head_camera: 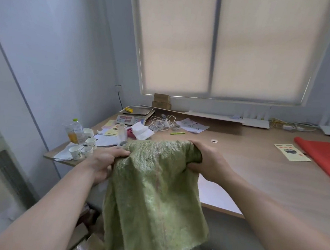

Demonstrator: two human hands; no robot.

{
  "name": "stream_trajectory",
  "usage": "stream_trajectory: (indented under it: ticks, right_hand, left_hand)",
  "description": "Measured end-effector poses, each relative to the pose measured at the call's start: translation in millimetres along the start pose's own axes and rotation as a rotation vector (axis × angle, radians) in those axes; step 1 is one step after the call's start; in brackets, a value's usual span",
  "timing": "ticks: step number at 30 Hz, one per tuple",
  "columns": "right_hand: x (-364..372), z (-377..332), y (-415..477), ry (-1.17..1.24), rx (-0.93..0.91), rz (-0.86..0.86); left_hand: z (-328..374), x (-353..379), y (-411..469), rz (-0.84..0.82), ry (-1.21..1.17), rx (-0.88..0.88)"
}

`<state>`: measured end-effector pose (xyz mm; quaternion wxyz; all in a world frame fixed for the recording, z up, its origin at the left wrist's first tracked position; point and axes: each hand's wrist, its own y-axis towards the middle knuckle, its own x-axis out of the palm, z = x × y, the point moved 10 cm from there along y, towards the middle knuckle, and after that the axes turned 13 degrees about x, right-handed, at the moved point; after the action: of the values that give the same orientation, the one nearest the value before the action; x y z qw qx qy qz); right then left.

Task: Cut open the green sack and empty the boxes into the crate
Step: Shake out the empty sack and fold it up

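Holding the green sack point(155, 192) upside down, you have your left hand point(103, 159) and your right hand point(208, 163) each clamped on a bunched top corner, one grip at either end of the upper edge. The cloth hangs limp and flat below your grips, its lower edge passing out of view, so my judgement is that it is nearly or fully emptied.

Below your left grip a heap of brown boxes point(86, 234) shows; I can make out roughly four, blurred, and I cannot tell whether a crate holds them, since no crate rim is visible. That is the main risk: if the sack mouth is not over the crate, any box left inside drops beside it. A box snagged in a fold could also fall late if you swing the sack away early. Bunched woven cloth may slip from a loosened grip.

Beyond your grips lies the worktop point(245, 161). Past your left grip stand about five paper cups point(83, 148) and one bottle point(76, 130), near enough that a sideways shake could knock them. Further off sit one scale point(135, 115), and two stacked boxes point(161, 101) by the window.
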<state>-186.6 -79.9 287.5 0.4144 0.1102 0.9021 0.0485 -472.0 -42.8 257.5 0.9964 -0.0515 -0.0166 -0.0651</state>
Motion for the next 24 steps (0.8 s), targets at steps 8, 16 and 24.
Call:
stream_trajectory:
  ticks: [8, 16, 24]
  right_hand:
    - [-1.6, 20.2, 11.4, 0.319, 0.225, -0.111]
    - [-14.8, 43.3, 9.9, 0.997, 0.251, -0.144]
    - [9.5, 39.4, 2.3, 1.066, 0.398, -0.26]
  left_hand:
    - [31.3, 31.6, -11.8, -0.31, 0.039, 0.316]
    - [57.3, -3.9, -1.2, -0.031, 0.53, 0.541]
    - [49.5, -5.8, 2.9, 0.21, 0.409, 0.545]
